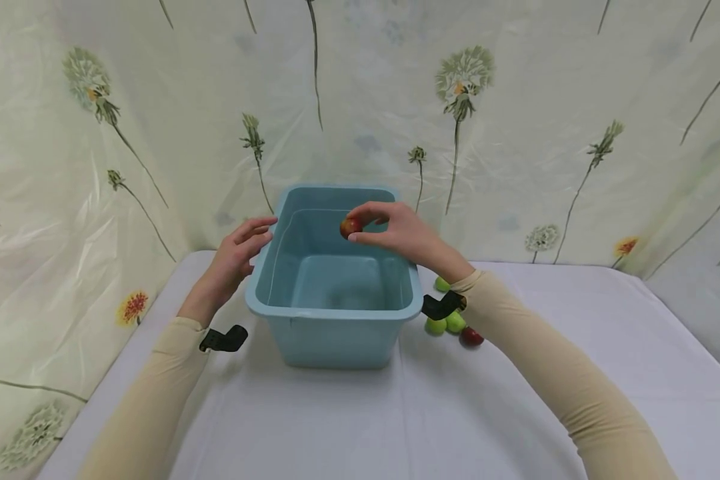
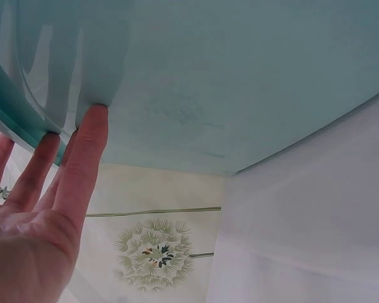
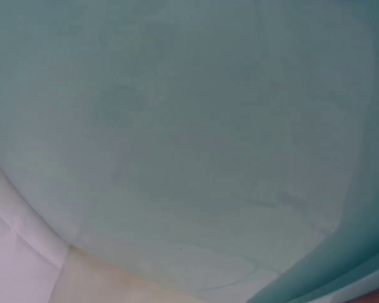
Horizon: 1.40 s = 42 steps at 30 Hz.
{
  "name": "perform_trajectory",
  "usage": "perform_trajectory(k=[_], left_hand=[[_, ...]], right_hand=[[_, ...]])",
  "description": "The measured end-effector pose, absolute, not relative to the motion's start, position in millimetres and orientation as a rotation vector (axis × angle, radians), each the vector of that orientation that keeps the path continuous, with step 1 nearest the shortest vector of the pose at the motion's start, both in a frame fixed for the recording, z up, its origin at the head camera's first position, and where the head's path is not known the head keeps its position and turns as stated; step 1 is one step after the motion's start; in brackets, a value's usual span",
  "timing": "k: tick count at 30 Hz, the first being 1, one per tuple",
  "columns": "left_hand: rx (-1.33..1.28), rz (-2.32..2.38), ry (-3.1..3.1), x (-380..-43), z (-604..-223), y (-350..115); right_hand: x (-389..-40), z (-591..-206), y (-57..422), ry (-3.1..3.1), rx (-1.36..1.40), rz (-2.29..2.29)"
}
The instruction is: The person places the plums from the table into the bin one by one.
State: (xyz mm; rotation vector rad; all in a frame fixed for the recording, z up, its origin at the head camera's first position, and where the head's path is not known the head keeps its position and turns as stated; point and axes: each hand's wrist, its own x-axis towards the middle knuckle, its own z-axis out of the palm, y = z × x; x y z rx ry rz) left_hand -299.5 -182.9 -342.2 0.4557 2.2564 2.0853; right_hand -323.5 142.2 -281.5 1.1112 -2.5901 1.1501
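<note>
A deep light-blue plastic basin (image 1: 336,339) stands upright on the table, and its inside looks bare in the head view. My right hand (image 1: 405,232) holds a small red apple (image 1: 351,229) over the basin, pinched between thumb and fingertips. At the basin's left rim is my left hand (image 1: 239,250), its fingers extended. In the left wrist view the left hand's fingertips (image 2: 96,113) touch the outer wall just under the rim. The basin wall (image 3: 196,139) fills most of the right wrist view, which hides the apple.
Right of the basin, partly behind my right forearm, lie several green fruits (image 1: 436,326) and a dark red fruit (image 1: 471,337). A white cloth (image 1: 546,393) covers the table. A flower-patterned plastic sheet (image 1: 360,100) hangs close behind the basin.
</note>
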Motion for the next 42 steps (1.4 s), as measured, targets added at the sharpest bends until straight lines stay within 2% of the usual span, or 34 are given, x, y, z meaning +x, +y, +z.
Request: perform_trajectory(k=[12,23,32,42], left_hand=[[0.453,2.08,2.276,-298.7,-342.3,-181.7],[0.458,2.085,2.269,-299.6,-343.5,-181.4],[0.452,2.099,2.258,-298.3,-344.3,-181.6],[0.451,2.101,2.261,-297.1,-344.1,-180.5]], right_hand=[[-323.7,-287.2,142.7,-2.581,1.151,1.115],[-316.9,-286.5,154.3,-2.521,1.095,1.267],[-281.8,-267.5,165.5,-2.418,0.977,1.45],[-294.9,-293.7,199.8,-2.241,0.745,1.75]])
